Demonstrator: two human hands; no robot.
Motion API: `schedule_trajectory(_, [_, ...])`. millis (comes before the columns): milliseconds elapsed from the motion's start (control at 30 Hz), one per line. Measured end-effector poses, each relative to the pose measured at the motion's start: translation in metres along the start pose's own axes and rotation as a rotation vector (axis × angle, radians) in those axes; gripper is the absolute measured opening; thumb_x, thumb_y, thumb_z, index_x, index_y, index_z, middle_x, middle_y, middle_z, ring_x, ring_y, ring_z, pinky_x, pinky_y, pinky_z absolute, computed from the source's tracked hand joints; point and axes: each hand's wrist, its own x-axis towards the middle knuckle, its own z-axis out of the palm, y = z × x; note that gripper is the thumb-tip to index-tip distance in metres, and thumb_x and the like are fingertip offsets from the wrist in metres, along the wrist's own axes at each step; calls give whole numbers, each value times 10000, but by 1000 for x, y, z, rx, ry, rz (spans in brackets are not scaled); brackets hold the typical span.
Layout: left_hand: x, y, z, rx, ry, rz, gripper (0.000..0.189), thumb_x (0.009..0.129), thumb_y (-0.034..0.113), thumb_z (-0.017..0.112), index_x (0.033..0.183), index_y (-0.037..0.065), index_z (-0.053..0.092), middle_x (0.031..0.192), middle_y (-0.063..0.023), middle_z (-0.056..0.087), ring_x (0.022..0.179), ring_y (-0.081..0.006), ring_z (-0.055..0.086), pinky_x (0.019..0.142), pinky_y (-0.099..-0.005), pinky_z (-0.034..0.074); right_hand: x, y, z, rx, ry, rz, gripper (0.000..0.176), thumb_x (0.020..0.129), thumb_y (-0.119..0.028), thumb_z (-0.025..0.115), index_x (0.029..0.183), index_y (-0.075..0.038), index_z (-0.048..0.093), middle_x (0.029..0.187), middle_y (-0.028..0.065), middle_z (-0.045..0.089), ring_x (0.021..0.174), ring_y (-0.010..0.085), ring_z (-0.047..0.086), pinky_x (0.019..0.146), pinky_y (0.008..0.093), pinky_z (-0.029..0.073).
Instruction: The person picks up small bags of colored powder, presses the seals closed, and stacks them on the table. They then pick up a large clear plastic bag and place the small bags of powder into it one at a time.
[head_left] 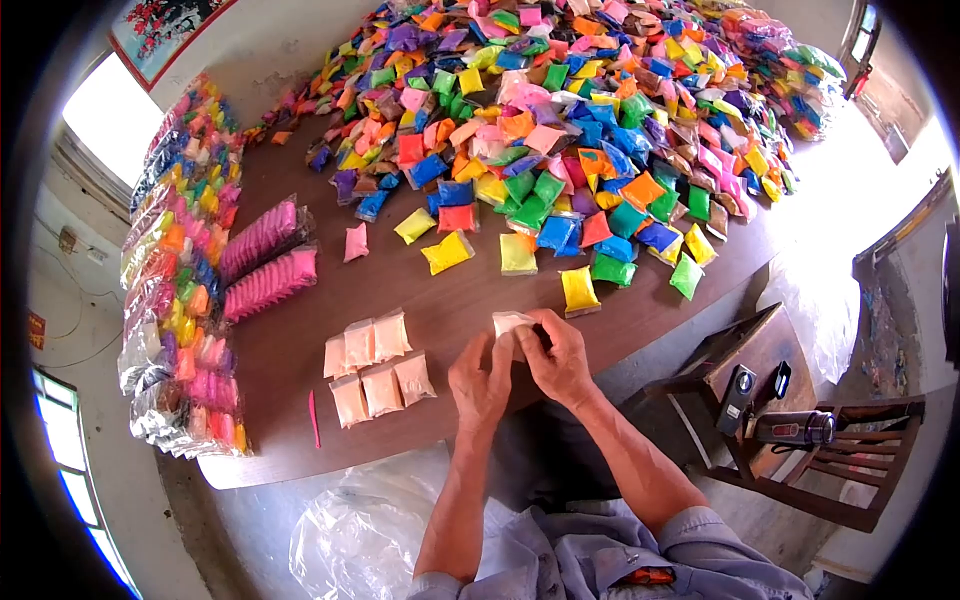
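Between my two hands, just above the table's front edge, is a small pale peach packet [509, 322]. My left hand [480, 380] grips it from the left side, while my right hand [556, 358] pinches its right side with thumb and fingers. To the left of my hands, similar peach packets [380, 388] lie on the table in two short rows. A thin pink stick-like tool [315, 418] rests left of those rows.
A large heap of colourful packets [560, 150] covers the back of the brown table [470, 290]. Stacked pink packets [270, 285] and long rows of mixed packets [190, 280] stand at left. A wooden chair [870, 450] with a flask [795, 428] is at right. Plastic bags [360, 530] lie below the table edge.
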Motion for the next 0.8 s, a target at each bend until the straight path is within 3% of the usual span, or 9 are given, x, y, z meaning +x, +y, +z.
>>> schedule_trajectory(400, [-4,-10,-3,143,-18,-17,185,986,152,702,977,-33,692,807,-180,676,677,-248,651,651,-359,510,-2,2,1,1,-28,33,173,979,-154,678,1064,-4,688,846,112,684,714,162,629,613,302,499])
schedule_trajectory(500, [-4,-4,-1,-35,83,-42,206,987,164,699,1009,-41,691,845,-197,688,707,-262,656,676,-361,518,-2,2,-1,-45,-50,10,162,964,-131,676,1056,1,686,852,120,688,714,172,633,613,311,500])
schedule_trajectory(567, [-2,-6,-4,11,11,-35,196,988,145,693,1031,-46,690,863,-211,690,728,-279,665,682,-365,520,-1,-2,-3,-45,-72,23,165,957,-160,676,1026,-10,684,931,189,713,811,344,718,682,387,572])
schedule_trajectory(800, [-5,-16,-7,93,-14,-54,153,991,105,677,1021,-44,689,841,-209,679,717,-295,663,675,-377,519,0,-7,-3,-49,-107,40,156,954,-149,675,1016,-6,688,936,185,721,814,343,719,690,390,574])
